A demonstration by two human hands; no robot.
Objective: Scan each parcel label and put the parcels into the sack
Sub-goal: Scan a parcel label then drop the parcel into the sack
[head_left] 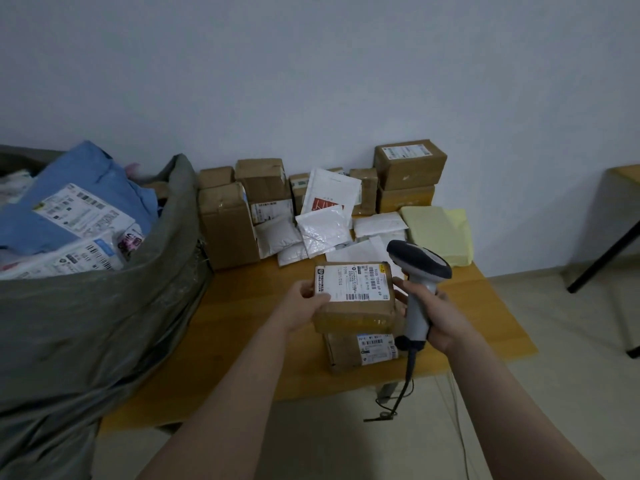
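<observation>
Head view: sack (104, 323) already well filled, many parcels (266, 188) wait on bench (242, 306); left grip (304, 306) clasps a box (356, 289), right grip (446, 317) wraps the scanner (420, 268).

Cardboard boxes (227, 226): nine, all right of the sack (104, 323). Seven are farther back, plus one held box (355, 306) and one under it.
White mailers (323, 228): about six, overlapping, so the exact count is unclear.
Yellow bags (436, 230): one, possibly two layered.
Scanner (417, 268): one.
Sack: one.
Parcels inside the sack: one blue bag (86, 188) and at least two white parcels (69, 261).
Hands: two, left hand (304, 306) and right hand (446, 317).
Desk (242, 341): one against the sack. A second desk (623, 173) is far right of it.
</observation>
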